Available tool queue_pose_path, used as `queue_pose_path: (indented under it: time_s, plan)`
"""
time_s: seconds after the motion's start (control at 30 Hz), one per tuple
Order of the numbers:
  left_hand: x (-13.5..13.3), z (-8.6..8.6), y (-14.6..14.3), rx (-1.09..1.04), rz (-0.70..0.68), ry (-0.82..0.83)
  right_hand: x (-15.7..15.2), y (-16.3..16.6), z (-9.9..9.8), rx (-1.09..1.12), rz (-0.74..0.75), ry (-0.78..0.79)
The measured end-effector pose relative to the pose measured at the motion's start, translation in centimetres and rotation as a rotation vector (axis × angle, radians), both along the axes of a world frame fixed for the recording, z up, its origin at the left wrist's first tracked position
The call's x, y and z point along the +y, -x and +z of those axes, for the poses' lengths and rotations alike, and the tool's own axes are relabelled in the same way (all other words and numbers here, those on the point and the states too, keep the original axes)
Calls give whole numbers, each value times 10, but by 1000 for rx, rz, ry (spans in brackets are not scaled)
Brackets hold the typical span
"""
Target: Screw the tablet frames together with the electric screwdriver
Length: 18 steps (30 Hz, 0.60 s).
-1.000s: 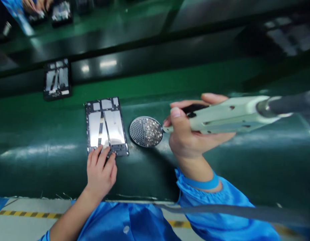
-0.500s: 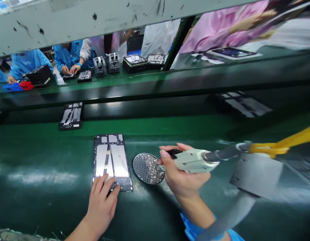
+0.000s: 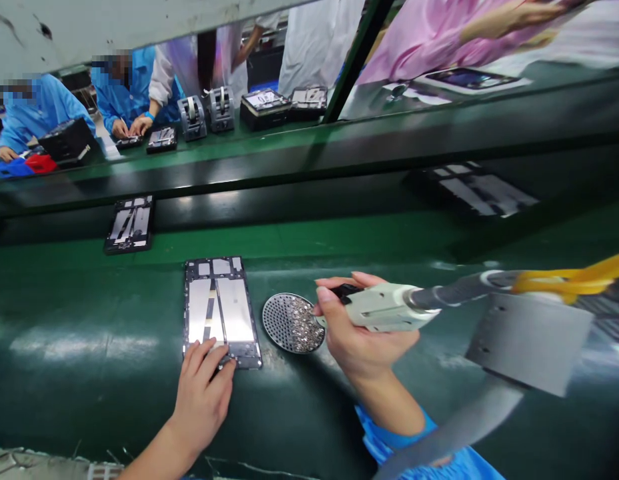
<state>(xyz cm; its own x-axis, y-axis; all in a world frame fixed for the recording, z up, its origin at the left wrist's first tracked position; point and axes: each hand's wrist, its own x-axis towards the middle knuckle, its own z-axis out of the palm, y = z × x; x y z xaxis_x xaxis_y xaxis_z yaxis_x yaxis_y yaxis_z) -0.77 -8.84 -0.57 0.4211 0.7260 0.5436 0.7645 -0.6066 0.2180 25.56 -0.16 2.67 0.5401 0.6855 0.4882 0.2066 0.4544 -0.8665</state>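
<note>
An opened tablet (image 3: 197,307), with pale metal plates and a dark frame, lies flat on the green bench. My left hand (image 3: 204,390) rests on its lower edge, fingers stretched out over the frame. To the right sits a round perforated dish (image 3: 278,322), its right half covered with small screws (image 3: 303,327). In my right hand (image 3: 362,347) is a pale electric screwdriver (image 3: 389,308), gripped along its body and pointing left. Its front end is at the dish's right rim, and the tip is hard to make out.
A dark cable (image 3: 452,290) with a yellow strap (image 3: 569,280) runs right from the screwdriver, above a grey bracket (image 3: 529,343). Another opened tablet (image 3: 129,225) lies on the green strip behind. Beyond the ledge, co-workers (image 3: 134,93) sit among tape dispensers (image 3: 221,109) and stacked tablets.
The whole view has shifted slightly, so things appear a little higher and mostly further left. Both hands keep nearly the same places at the tablet and the dish.
</note>
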Motion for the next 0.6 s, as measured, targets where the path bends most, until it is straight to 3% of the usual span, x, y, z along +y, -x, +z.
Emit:
queue_pose_path:
  time_s: [0.2, 0.6]
  plan:
    - [-4, 2, -6, 83, 49, 5, -2, 1, 2, -29, -9, 27]
    - [-7, 0, -8, 10, 19, 10, -1, -2, -10, -22, 9, 5]
